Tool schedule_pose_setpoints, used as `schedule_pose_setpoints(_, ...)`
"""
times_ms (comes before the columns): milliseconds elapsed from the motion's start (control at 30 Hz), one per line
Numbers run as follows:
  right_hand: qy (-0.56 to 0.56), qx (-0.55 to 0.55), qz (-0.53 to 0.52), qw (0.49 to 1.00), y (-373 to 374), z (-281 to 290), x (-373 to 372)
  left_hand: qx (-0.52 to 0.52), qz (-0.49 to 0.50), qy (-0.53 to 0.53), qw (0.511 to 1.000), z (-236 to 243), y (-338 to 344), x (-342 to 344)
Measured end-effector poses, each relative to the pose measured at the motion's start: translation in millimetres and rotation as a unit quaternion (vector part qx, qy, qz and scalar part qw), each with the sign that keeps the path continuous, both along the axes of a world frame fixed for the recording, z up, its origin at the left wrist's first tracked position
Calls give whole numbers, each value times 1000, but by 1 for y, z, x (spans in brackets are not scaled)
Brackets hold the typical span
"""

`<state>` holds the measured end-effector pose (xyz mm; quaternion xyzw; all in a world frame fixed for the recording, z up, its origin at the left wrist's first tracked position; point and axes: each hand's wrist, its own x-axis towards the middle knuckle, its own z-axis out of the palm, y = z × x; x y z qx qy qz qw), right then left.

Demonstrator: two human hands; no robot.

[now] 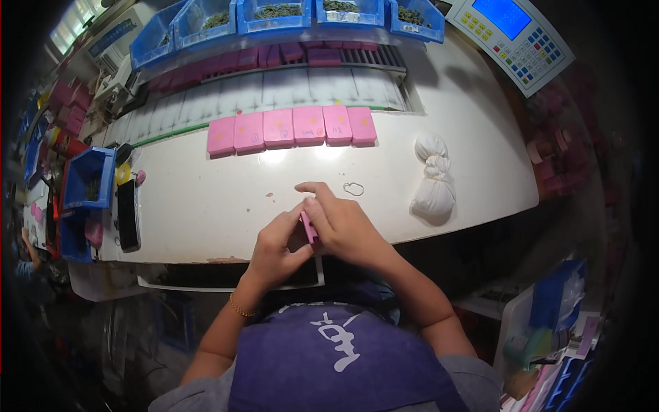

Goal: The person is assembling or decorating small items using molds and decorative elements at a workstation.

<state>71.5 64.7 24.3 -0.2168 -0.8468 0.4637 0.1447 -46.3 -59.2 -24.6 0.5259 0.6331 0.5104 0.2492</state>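
Observation:
Just over the near edge of the white table (185, 185), my two hands meet around a pink block (309, 228). My left hand (278, 240) grips it from the left, thumb toward me. Lying over its right side, my right hand (340, 226) has the thumb pressed at the top and the index finger stretched to the left. Most of the block is hidden by my fingers. Beyond my hands a row of several pink blocks (279, 129) stands side by side, some marked on top. A thin loop (353, 189), perhaps a rubber band, lies past my right hand.
A tied white cloth bag (434, 189) sits on the right. At left are a phone (128, 214) and a blue bin (89, 178). Blue bins (274, 24) of small dark pieces line the back, above more pink blocks. A keypad device (511, 41) stands back right.

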Motion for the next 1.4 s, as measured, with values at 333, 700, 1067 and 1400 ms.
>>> schedule_pose_setpoints(333,-14,-142,29,989,-2,2,23,-14,39,101,994,10,-16,8)
schedule_pose_setpoints(700,79,-214,19,973,-8,-18,28,-24,152,-57,986,24,-4,26)
schedule_pose_setpoints(1067,98,-219,15,971,-12,-23,27,55,187,94,976,13,1,21)
schedule_pose_setpoints(1400,164,-317,-5,934,-21,-40,25,26,164,-117,979,6,-3,10)
